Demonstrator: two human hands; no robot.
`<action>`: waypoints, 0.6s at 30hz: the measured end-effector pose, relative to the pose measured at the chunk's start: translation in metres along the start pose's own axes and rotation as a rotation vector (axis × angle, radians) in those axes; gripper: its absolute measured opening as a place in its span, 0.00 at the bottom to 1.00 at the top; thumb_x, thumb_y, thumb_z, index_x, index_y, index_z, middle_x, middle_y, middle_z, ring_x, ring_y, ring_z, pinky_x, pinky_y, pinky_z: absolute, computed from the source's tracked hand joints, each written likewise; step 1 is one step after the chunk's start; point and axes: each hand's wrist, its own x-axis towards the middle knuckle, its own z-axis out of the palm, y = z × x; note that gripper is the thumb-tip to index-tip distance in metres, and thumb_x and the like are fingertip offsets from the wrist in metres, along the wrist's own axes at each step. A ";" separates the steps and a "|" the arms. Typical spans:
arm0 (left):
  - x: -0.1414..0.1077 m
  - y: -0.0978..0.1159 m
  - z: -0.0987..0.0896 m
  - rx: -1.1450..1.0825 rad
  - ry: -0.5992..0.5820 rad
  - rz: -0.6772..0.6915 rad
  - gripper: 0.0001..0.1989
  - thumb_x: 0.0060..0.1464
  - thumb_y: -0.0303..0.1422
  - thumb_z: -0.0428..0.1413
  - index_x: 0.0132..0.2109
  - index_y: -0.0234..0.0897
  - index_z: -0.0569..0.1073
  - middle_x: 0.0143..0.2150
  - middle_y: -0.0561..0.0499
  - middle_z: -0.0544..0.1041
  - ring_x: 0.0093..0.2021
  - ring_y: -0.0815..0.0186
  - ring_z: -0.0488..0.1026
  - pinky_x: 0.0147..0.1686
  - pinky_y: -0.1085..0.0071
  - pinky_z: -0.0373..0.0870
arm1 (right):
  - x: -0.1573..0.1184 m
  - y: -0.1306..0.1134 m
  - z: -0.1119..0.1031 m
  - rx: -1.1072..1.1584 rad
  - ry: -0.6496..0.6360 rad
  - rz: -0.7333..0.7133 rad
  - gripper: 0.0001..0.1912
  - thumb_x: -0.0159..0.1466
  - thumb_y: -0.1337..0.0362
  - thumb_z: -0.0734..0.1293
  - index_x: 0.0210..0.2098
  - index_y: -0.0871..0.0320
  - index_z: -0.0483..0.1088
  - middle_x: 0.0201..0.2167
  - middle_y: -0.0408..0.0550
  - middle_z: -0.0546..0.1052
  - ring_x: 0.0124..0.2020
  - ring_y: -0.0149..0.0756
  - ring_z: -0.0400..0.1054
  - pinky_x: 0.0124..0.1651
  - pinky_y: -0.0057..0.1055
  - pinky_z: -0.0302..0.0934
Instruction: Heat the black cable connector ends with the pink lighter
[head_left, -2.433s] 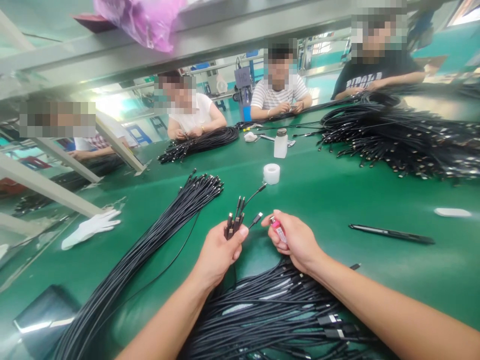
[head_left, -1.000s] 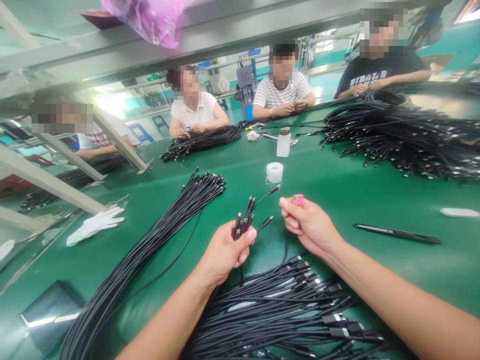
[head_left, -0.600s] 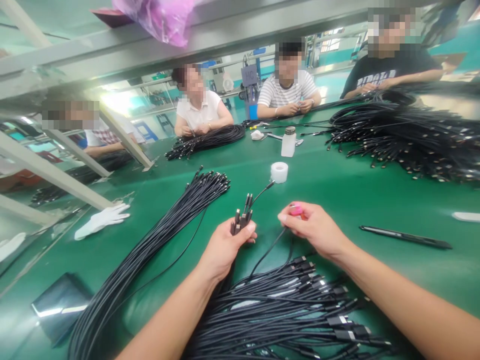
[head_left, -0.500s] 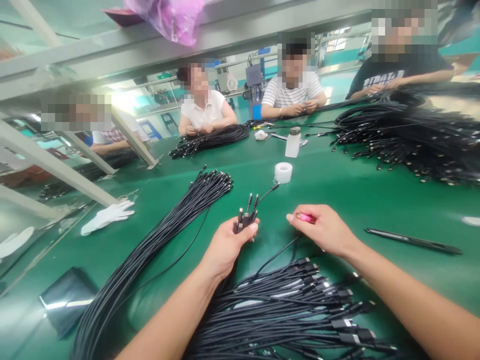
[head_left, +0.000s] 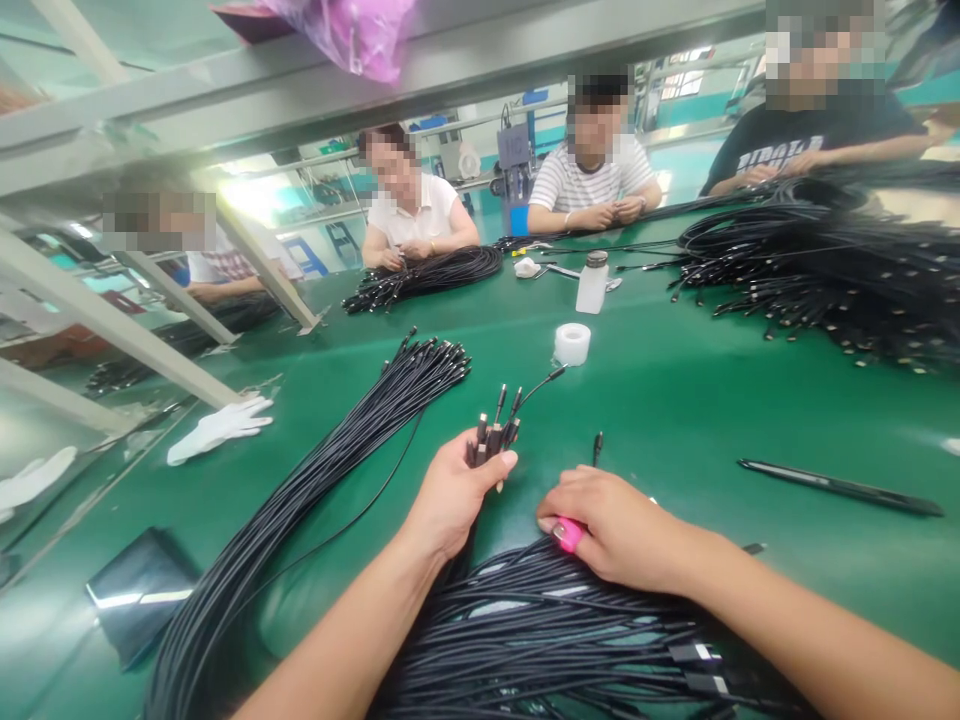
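Observation:
My left hand [head_left: 457, 490] is closed around a small bunch of black cables [head_left: 495, 440], their metal-tipped plugs standing up above the thumb and fingers. One of those cable ends leans out to the right. My right hand [head_left: 607, 525] is curled palm down, with a bright pink wrap [head_left: 569, 534] on its thumb. A black cable plug [head_left: 598, 448] sticks out beyond its knuckles; the grip itself is partly hidden. Below both hands spreads a large pile of loose black cables [head_left: 540, 640], its plugs pointing right, some covered by my right forearm.
A bundle of black cables [head_left: 322, 480] curves along the left. A white tape roll [head_left: 572, 345], a bottle [head_left: 592, 285], a black pen [head_left: 840, 488], a white glove [head_left: 221, 428] and a dark pouch [head_left: 142, 595] lie about. Several co-workers sit opposite with cable heaps [head_left: 810, 270].
My right hand has moved down and left onto the near cable pile and turned palm down. A plug now shows beyond its knuckles. My left hand keeps its bunch in place.

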 end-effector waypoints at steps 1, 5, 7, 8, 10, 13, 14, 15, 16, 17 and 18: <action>0.000 0.000 0.000 0.001 0.011 -0.003 0.15 0.47 0.35 0.65 0.41 0.32 0.73 0.27 0.56 0.69 0.26 0.73 0.62 0.30 0.75 0.60 | -0.001 0.000 -0.001 0.004 -0.021 -0.003 0.10 0.60 0.76 0.61 0.32 0.57 0.71 0.28 0.46 0.76 0.31 0.36 0.64 0.39 0.32 0.56; 0.000 0.002 0.002 -0.005 0.040 -0.013 0.16 0.45 0.34 0.66 0.39 0.33 0.72 0.27 0.56 0.69 0.26 0.73 0.63 0.29 0.76 0.60 | -0.004 -0.001 -0.001 0.035 -0.049 0.006 0.09 0.59 0.76 0.60 0.31 0.56 0.69 0.25 0.43 0.73 0.28 0.33 0.63 0.34 0.29 0.54; -0.001 0.003 0.003 -0.005 0.042 -0.015 0.16 0.45 0.34 0.66 0.38 0.33 0.71 0.27 0.56 0.70 0.26 0.73 0.64 0.29 0.75 0.61 | -0.004 -0.001 0.000 0.064 -0.049 0.023 0.10 0.59 0.76 0.60 0.31 0.56 0.69 0.25 0.42 0.73 0.27 0.32 0.62 0.33 0.28 0.53; -0.001 0.003 0.003 -0.004 0.038 -0.017 0.16 0.45 0.34 0.66 0.37 0.33 0.71 0.27 0.56 0.70 0.26 0.73 0.64 0.29 0.75 0.61 | -0.003 -0.001 0.001 0.081 -0.047 0.035 0.10 0.59 0.76 0.60 0.32 0.56 0.69 0.24 0.41 0.72 0.26 0.31 0.61 0.32 0.27 0.53; -0.002 0.003 0.003 0.004 0.019 -0.016 0.15 0.45 0.35 0.66 0.36 0.34 0.69 0.27 0.56 0.70 0.26 0.72 0.65 0.29 0.75 0.62 | -0.002 0.000 0.002 0.121 -0.034 0.064 0.11 0.59 0.76 0.59 0.32 0.55 0.69 0.23 0.39 0.71 0.24 0.30 0.59 0.31 0.27 0.51; -0.002 0.004 0.003 0.019 -0.014 -0.014 0.16 0.46 0.35 0.66 0.35 0.34 0.67 0.24 0.56 0.70 0.25 0.72 0.66 0.28 0.74 0.63 | 0.001 0.002 0.004 0.189 0.009 0.114 0.11 0.59 0.76 0.59 0.31 0.56 0.69 0.23 0.39 0.70 0.24 0.28 0.58 0.31 0.26 0.51; -0.003 0.004 0.003 0.020 -0.021 -0.016 0.16 0.46 0.35 0.66 0.35 0.34 0.67 0.24 0.56 0.70 0.25 0.72 0.66 0.28 0.74 0.62 | 0.002 0.002 0.005 0.213 0.028 0.133 0.11 0.60 0.76 0.59 0.31 0.56 0.69 0.24 0.39 0.70 0.24 0.28 0.58 0.31 0.26 0.51; -0.003 0.004 0.003 0.020 -0.026 -0.020 0.16 0.46 0.35 0.66 0.35 0.35 0.66 0.23 0.56 0.70 0.24 0.72 0.65 0.27 0.74 0.62 | 0.003 0.003 0.005 0.243 0.047 0.154 0.10 0.61 0.74 0.59 0.31 0.56 0.69 0.24 0.39 0.70 0.25 0.28 0.58 0.32 0.26 0.52; -0.003 0.004 0.003 0.016 -0.032 -0.024 0.16 0.47 0.35 0.65 0.35 0.35 0.66 0.23 0.56 0.70 0.24 0.72 0.66 0.27 0.74 0.62 | 0.003 0.004 0.005 0.277 0.066 0.178 0.09 0.63 0.72 0.60 0.32 0.56 0.69 0.24 0.39 0.70 0.25 0.29 0.59 0.32 0.26 0.52; -0.003 0.004 0.003 0.013 -0.039 -0.028 0.15 0.47 0.35 0.65 0.35 0.35 0.66 0.23 0.56 0.71 0.24 0.72 0.66 0.27 0.74 0.63 | 0.004 0.005 0.005 0.314 0.085 0.205 0.08 0.65 0.69 0.60 0.33 0.56 0.70 0.24 0.40 0.70 0.25 0.29 0.60 0.32 0.26 0.53; -0.003 0.004 0.003 0.009 -0.045 -0.031 0.15 0.48 0.35 0.64 0.36 0.35 0.66 0.23 0.56 0.71 0.24 0.72 0.66 0.27 0.74 0.63 | 0.005 0.006 0.006 0.353 0.106 0.234 0.07 0.66 0.66 0.60 0.34 0.56 0.70 0.24 0.40 0.71 0.25 0.30 0.61 0.32 0.27 0.54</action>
